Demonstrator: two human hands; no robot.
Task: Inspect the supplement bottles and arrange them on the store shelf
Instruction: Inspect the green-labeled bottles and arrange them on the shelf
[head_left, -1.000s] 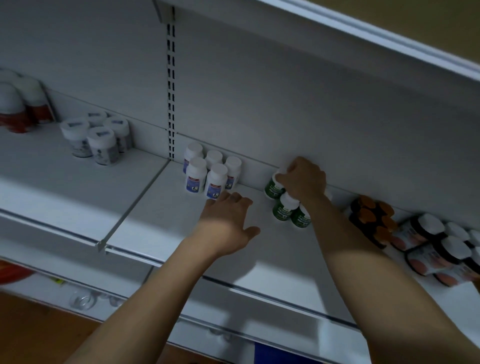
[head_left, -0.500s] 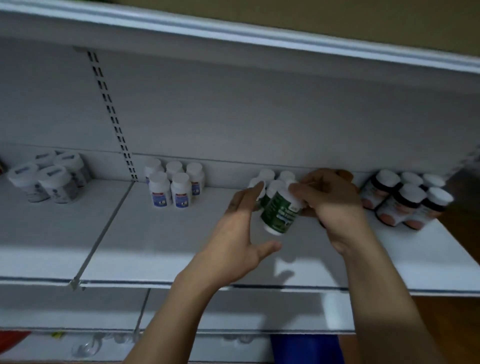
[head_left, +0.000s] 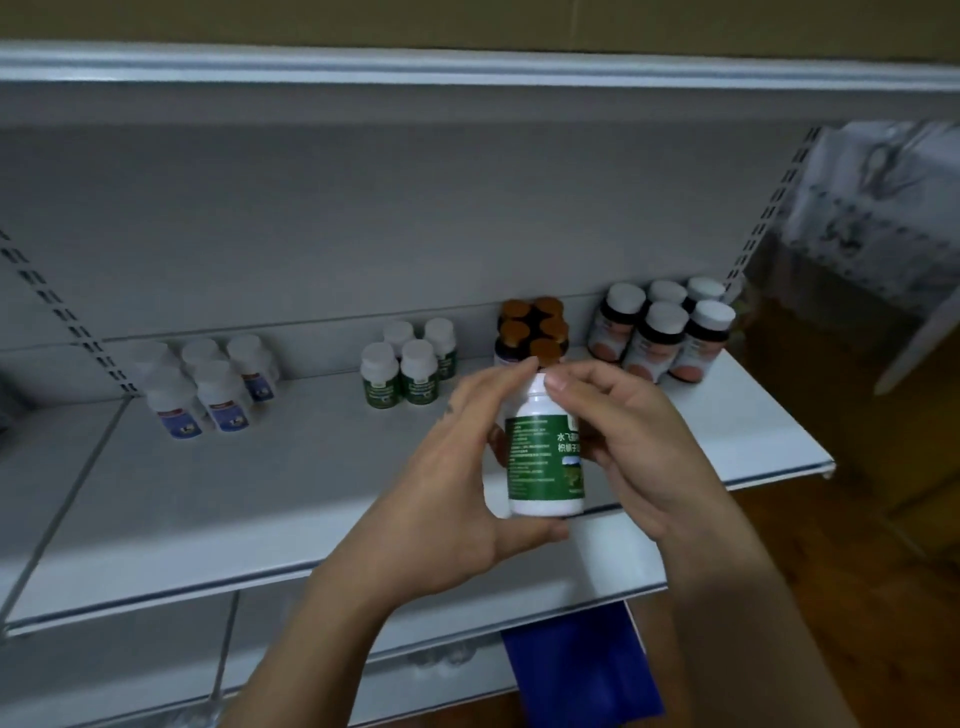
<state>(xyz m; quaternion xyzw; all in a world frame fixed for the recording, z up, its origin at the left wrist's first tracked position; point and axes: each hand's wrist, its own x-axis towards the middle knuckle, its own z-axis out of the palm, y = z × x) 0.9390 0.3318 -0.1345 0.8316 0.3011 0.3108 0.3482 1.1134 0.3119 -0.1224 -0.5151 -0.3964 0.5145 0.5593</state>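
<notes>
Green-label bottle (head_left: 543, 467): "水飞", "枳椇子", remainder hidden.

Both bare forearms reach up and converge. The left hand (head_left: 457, 483) cradles a green-labelled bottle (head_left: 545, 467), thumb curled under its base, fingers up along its far side. The right hand (head_left: 639, 441) grips the bottle's right side, fingers curled, index fingertip on the white cap.

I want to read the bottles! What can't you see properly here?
Head view:
- Held bottle: print too small; right hand covers the label's right side.
- Blue-label bottles: blurred, labels unreadable.
- Orange-capped bottles: labels mostly behind the left hand and held bottle.
- Blue object: partly hidden under the shelf.
</notes>
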